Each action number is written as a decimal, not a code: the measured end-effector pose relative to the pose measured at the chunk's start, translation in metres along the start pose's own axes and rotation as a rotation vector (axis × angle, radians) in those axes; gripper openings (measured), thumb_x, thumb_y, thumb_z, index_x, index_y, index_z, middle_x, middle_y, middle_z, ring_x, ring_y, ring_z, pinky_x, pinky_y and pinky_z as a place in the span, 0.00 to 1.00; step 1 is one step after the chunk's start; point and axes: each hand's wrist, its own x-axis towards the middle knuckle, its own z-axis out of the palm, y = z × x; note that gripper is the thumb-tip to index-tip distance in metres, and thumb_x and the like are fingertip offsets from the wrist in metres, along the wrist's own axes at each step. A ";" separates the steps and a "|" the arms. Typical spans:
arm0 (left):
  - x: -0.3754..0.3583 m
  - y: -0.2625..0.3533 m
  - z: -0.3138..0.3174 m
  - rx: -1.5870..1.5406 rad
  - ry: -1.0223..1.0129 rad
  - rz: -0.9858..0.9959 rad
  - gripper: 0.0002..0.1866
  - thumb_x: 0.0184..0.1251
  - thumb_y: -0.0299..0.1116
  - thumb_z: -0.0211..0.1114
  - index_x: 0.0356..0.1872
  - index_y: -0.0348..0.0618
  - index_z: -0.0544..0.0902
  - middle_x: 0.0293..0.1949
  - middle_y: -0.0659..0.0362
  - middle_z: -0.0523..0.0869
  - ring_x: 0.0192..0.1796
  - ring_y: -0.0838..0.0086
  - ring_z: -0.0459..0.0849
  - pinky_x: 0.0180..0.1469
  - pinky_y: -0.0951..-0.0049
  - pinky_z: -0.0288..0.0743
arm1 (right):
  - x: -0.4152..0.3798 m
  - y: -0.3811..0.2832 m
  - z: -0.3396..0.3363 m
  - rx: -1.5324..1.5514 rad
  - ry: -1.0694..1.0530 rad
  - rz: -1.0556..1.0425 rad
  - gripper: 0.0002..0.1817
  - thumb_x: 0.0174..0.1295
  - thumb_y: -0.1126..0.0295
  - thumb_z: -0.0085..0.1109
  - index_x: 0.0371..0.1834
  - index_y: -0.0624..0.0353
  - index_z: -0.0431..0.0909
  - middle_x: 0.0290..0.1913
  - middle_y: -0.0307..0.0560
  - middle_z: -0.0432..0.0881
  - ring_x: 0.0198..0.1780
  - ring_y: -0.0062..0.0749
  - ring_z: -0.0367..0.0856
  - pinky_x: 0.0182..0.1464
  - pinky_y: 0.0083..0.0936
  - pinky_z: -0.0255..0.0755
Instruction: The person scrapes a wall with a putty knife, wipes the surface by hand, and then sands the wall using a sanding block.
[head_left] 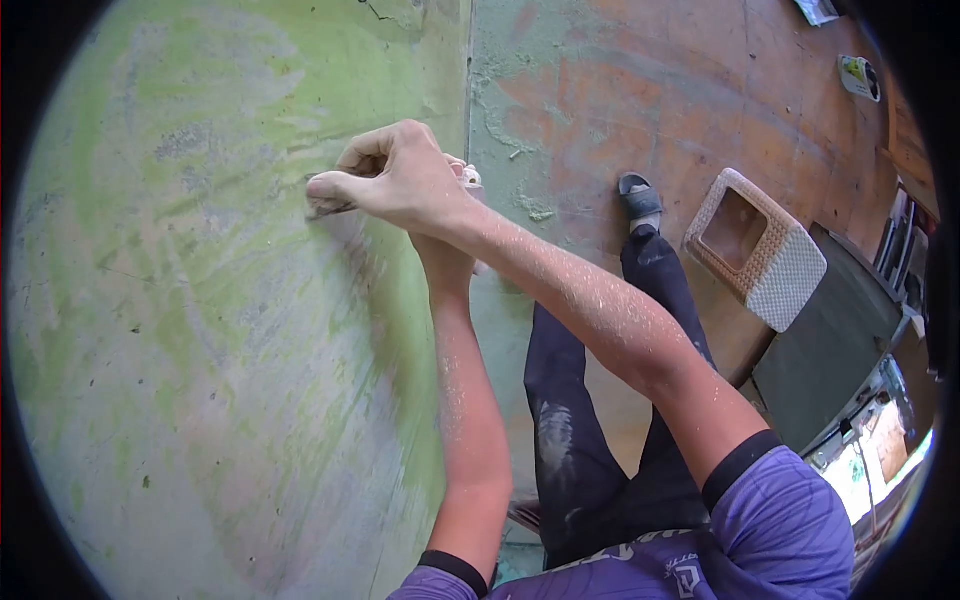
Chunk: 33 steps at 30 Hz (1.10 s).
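My right hand is closed in a pinch against the green panel, thumb and fingertips right at its surface. A thin dark edge shows under the thumb; I cannot tell what the pinched thing is. Behind the right wrist, my left hand is mostly hidden, its few visible fingers curled by a small whitish object. My forearms cross near the wrists, and pale flecks cover both of them. Patches on the panel are worn down to grey and white.
Below, the brown floor carries pale green dust and crumbs. A woven stool lies to the right of my sandalled foot, beside a dark flat board. Farther off stands a small tub.
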 end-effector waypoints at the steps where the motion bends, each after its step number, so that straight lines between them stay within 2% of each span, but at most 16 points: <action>1: 0.003 -0.021 0.000 -0.003 -0.018 0.012 0.14 0.73 0.25 0.59 0.57 0.39 0.75 0.53 0.58 0.80 0.53 0.73 0.80 0.58 0.68 0.75 | 0.003 0.015 -0.004 -0.019 -0.012 0.014 0.19 0.56 0.56 0.75 0.25 0.63 0.88 0.20 0.40 0.84 0.23 0.17 0.78 0.28 0.21 0.70; 2: 0.005 -0.038 -0.002 -0.006 -0.036 0.031 0.15 0.74 0.26 0.59 0.58 0.39 0.74 0.53 0.58 0.80 0.53 0.73 0.80 0.57 0.68 0.75 | 0.006 0.029 -0.006 -0.039 -0.025 0.021 0.18 0.56 0.56 0.74 0.26 0.63 0.88 0.21 0.41 0.85 0.24 0.18 0.79 0.29 0.21 0.71; 3: 0.008 -0.039 -0.004 0.149 -0.080 -0.006 0.16 0.76 0.28 0.58 0.61 0.41 0.71 0.53 0.59 0.79 0.54 0.74 0.80 0.57 0.68 0.75 | 0.008 0.028 -0.009 0.042 -0.062 0.167 0.18 0.56 0.55 0.74 0.28 0.63 0.89 0.23 0.43 0.87 0.26 0.19 0.82 0.31 0.22 0.74; 6: 0.014 -0.041 -0.027 0.028 -0.036 0.041 0.18 0.71 0.27 0.63 0.59 0.41 0.72 0.52 0.58 0.78 0.53 0.75 0.79 0.58 0.69 0.74 | 0.011 0.016 0.002 0.026 -0.024 0.022 0.19 0.56 0.55 0.73 0.28 0.64 0.89 0.24 0.44 0.87 0.27 0.20 0.82 0.32 0.22 0.75; 9: 0.000 0.036 -0.030 0.350 -0.035 0.096 0.19 0.72 0.30 0.62 0.61 0.39 0.72 0.52 0.58 0.80 0.54 0.73 0.80 0.57 0.65 0.75 | 0.000 -0.048 0.007 0.083 0.020 0.009 0.16 0.53 0.56 0.74 0.29 0.60 0.91 0.25 0.48 0.88 0.26 0.25 0.83 0.35 0.24 0.76; 11: 0.002 0.045 -0.020 0.285 0.010 0.065 0.20 0.70 0.29 0.64 0.60 0.40 0.73 0.51 0.58 0.79 0.53 0.73 0.79 0.57 0.65 0.74 | 0.000 -0.052 0.002 0.052 -0.019 0.005 0.17 0.53 0.55 0.74 0.29 0.61 0.91 0.25 0.47 0.88 0.27 0.24 0.84 0.35 0.23 0.77; 13: 0.011 0.009 -0.005 0.088 0.052 0.059 0.11 0.76 0.32 0.61 0.53 0.40 0.76 0.47 0.60 0.80 0.49 0.75 0.78 0.54 0.69 0.73 | 0.009 -0.025 -0.006 -0.025 -0.044 -0.003 0.20 0.54 0.53 0.75 0.29 0.64 0.90 0.24 0.46 0.87 0.27 0.22 0.84 0.34 0.22 0.77; 16: 0.008 0.024 0.011 0.083 0.057 0.020 0.13 0.73 0.29 0.62 0.54 0.40 0.76 0.47 0.58 0.80 0.50 0.73 0.79 0.56 0.68 0.72 | 0.013 -0.005 -0.013 -0.017 -0.032 0.066 0.22 0.52 0.53 0.75 0.26 0.65 0.89 0.22 0.45 0.87 0.26 0.23 0.83 0.32 0.23 0.76; 19: 0.001 0.058 0.019 0.012 -0.019 -0.138 0.14 0.73 0.29 0.62 0.56 0.39 0.76 0.50 0.57 0.81 0.52 0.73 0.79 0.58 0.67 0.72 | 0.011 -0.027 -0.011 -0.212 0.032 0.102 0.20 0.49 0.53 0.76 0.27 0.64 0.90 0.26 0.49 0.89 0.27 0.29 0.86 0.38 0.26 0.81; 22: -0.003 0.038 0.006 0.243 0.205 0.302 0.19 0.71 0.29 0.64 0.60 0.39 0.76 0.53 0.55 0.82 0.56 0.71 0.80 0.62 0.66 0.72 | 0.006 -0.049 -0.002 0.014 -0.039 -0.072 0.21 0.50 0.53 0.75 0.25 0.65 0.89 0.22 0.46 0.87 0.25 0.24 0.82 0.32 0.24 0.77; 24: 0.000 0.044 -0.007 0.181 0.101 0.077 0.27 0.67 0.27 0.65 0.67 0.40 0.71 0.59 0.54 0.79 0.59 0.68 0.80 0.64 0.64 0.72 | 0.007 -0.040 -0.002 0.048 -0.025 -0.065 0.21 0.50 0.53 0.74 0.26 0.64 0.90 0.22 0.46 0.87 0.25 0.25 0.82 0.32 0.24 0.77; 26: 0.002 0.016 -0.010 0.442 0.007 0.245 0.27 0.67 0.27 0.65 0.67 0.40 0.70 0.58 0.55 0.79 0.59 0.68 0.80 0.63 0.64 0.73 | 0.007 -0.024 -0.008 0.029 -0.032 0.010 0.21 0.49 0.52 0.74 0.26 0.64 0.90 0.22 0.46 0.87 0.25 0.25 0.82 0.32 0.24 0.77; 27: 0.009 -0.012 -0.004 0.386 -0.043 0.174 0.24 0.68 0.28 0.65 0.64 0.41 0.70 0.55 0.56 0.79 0.56 0.71 0.80 0.59 0.65 0.75 | 0.011 -0.001 -0.016 -0.008 -0.038 0.073 0.21 0.49 0.52 0.74 0.27 0.64 0.90 0.22 0.46 0.87 0.25 0.25 0.82 0.32 0.24 0.77; 28: 0.013 -0.033 0.001 -0.210 -0.099 -0.119 0.23 0.68 0.29 0.65 0.62 0.41 0.70 0.51 0.57 0.79 0.52 0.74 0.80 0.55 0.68 0.75 | 0.012 0.013 -0.017 -0.042 -0.043 0.132 0.21 0.49 0.52 0.74 0.27 0.63 0.90 0.22 0.46 0.87 0.25 0.25 0.82 0.32 0.24 0.77; 30: 0.001 -0.007 0.011 -0.056 0.002 -0.118 0.21 0.68 0.28 0.65 0.60 0.41 0.72 0.48 0.58 0.79 0.50 0.75 0.80 0.53 0.70 0.75 | 0.014 0.017 -0.012 -0.066 -0.002 0.114 0.22 0.49 0.51 0.74 0.27 0.63 0.90 0.22 0.46 0.87 0.25 0.24 0.82 0.33 0.24 0.77; 33: 0.017 0.013 -0.011 0.209 -0.065 0.074 0.20 0.68 0.29 0.65 0.59 0.40 0.74 0.48 0.58 0.81 0.51 0.73 0.81 0.55 0.69 0.75 | 0.017 -0.017 -0.011 -0.031 0.064 0.067 0.22 0.48 0.51 0.75 0.26 0.64 0.89 0.23 0.48 0.87 0.24 0.25 0.83 0.34 0.24 0.77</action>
